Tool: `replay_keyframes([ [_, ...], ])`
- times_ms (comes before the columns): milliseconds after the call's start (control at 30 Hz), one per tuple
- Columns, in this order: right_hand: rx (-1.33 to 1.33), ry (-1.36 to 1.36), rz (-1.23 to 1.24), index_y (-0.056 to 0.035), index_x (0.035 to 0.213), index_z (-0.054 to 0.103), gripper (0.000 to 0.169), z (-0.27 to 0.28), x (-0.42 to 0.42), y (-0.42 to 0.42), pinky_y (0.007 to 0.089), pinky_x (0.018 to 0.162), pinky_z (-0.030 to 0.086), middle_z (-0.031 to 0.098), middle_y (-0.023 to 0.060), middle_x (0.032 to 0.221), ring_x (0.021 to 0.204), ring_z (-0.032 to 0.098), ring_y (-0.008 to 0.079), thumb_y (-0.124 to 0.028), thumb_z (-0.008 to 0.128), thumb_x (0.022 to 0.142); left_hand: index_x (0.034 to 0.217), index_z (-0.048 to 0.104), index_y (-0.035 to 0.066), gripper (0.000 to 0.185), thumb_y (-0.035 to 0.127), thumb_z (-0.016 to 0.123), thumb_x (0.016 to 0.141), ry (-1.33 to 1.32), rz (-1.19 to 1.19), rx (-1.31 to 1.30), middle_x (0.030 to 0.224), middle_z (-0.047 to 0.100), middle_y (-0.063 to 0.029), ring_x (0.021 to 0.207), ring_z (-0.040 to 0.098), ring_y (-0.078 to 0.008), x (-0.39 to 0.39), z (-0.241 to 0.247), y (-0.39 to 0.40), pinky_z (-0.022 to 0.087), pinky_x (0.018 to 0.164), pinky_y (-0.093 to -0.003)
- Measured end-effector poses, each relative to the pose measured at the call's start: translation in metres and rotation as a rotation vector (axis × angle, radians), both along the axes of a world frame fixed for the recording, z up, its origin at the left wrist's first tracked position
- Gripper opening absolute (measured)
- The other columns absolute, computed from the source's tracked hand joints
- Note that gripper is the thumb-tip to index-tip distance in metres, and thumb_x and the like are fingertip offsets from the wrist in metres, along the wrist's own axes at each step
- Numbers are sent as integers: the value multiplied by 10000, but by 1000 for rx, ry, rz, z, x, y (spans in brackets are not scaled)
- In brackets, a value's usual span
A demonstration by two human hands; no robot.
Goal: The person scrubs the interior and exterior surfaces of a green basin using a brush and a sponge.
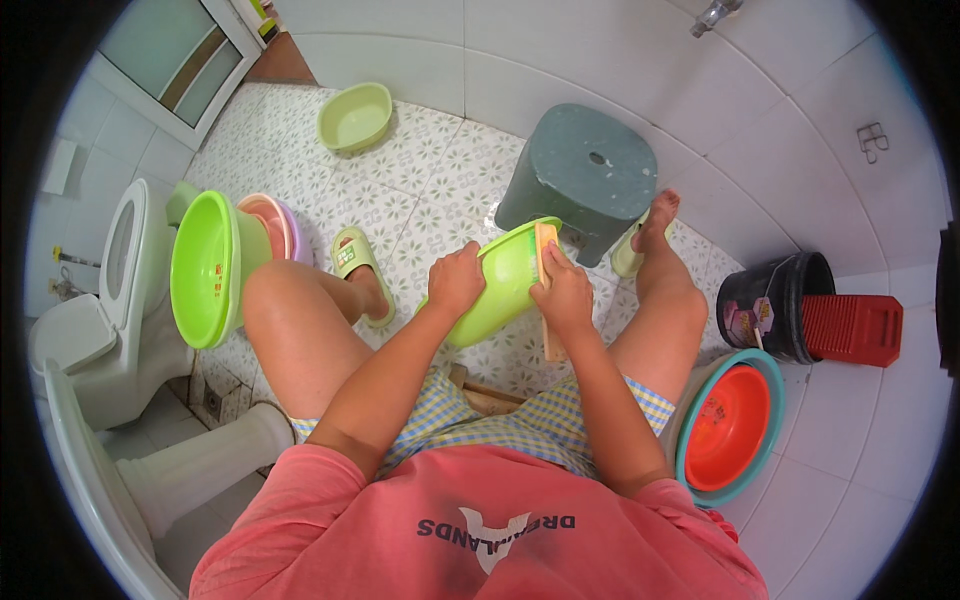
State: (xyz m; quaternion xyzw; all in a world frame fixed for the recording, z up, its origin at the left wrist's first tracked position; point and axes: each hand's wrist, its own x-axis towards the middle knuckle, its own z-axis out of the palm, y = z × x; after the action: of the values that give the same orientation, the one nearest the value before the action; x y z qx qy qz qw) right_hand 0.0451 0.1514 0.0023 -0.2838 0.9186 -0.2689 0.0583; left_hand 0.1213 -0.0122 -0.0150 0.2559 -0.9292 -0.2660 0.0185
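Note:
My left hand (456,280) grips the rim of a light green plastic basin (495,289), which is tilted on its side between my knees. In my right hand (564,291) is a long scrubbing brush with a wooden back (554,346); green bristles show along its edge against the basin's outer surface. The fingers of my right hand wrap round the middle of the brush. Part of the basin's lower rim is hidden behind my left wrist.
A grey-green plastic stool (592,161) stands ahead, near the wall. A small green basin (355,118) lies farther off. Stacked basins (201,270) and a toilet (124,247) are at left. At right are a black bucket (757,300), a red washboard (855,330) and nested basins (776,427).

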Motion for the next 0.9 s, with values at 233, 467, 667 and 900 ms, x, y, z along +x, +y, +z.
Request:
replay_keyframes([
  [233, -187, 153, 187, -89, 1130, 601, 480, 5, 17, 6, 384, 765, 491, 505, 82, 1272, 912, 533, 308, -50, 592, 652, 829, 520, 41, 105, 141, 490, 843, 67, 66, 17, 691, 603, -213, 676, 587, -408, -1, -12, 2, 460, 634, -499],
  [467, -152, 119, 123, -115, 1119, 608, 407, 17, 28, 0, 382, 753, 490, 478, 84, 1250, 930, 515, 299, -77, 625, 714, 827, 521, 46, 108, 146, 488, 849, 96, 37, 40, 695, 599, -215, 674, 581, -415, 0, -15, -2, 450, 630, -510],
  [667, -135, 77, 159, -134, 1104, 626, 406, 17, 15, 10, 381, 800, 460, 504, 85, 1185, 954, 506, 305, -29, 610, 712, 870, 519, 61, 74, 93, 480, 816, 95, 9, 19, 802, 614, -168, 761, 594, -365, 0, -9, -2, 453, 659, -473],
  [900, -166, 97, 223, -146, 1053, 664, 456, 7, 18, 9, 365, 814, 449, 554, 80, 1150, 933, 514, 290, 63, 556, 662, 902, 560, 106, 227, -15, 492, 722, 135, 40, -18, 867, 605, -93, 879, 558, -294, -2, -15, -5, 372, 765, -409],
])
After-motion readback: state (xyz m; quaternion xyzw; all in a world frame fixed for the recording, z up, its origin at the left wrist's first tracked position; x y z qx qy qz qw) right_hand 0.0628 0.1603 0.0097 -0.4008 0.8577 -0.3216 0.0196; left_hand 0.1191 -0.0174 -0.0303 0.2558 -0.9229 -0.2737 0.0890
